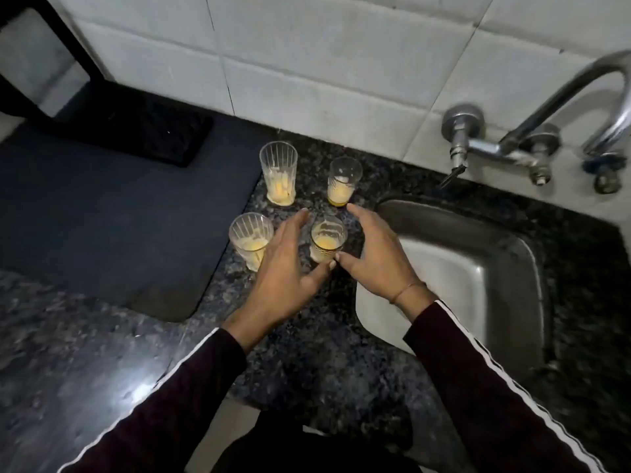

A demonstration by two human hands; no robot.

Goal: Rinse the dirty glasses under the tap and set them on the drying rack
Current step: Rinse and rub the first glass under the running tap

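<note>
Dark mat [112,213] on speckled granite counter [307,363]

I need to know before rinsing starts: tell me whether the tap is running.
Off, as far as shows: no stream falls from the tap and the sink looks dry. The spout's tip is out of frame.

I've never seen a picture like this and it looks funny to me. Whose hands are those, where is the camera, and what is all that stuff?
The camera sits on a person's head and looks down, so you see what they see. The two arms in dark sleeves are theirs. The left hand and right hand are open on either side of a small glass; neither is gripping it yet. Three more dirty glasses stand on the dark speckled counter: a ribbed one by the left hand, a tall ribbed one behind, and a smooth one. All have yellowish leftovers inside. On the right is a metal sink with a tap above it. A dark mat lies on the left.
</note>
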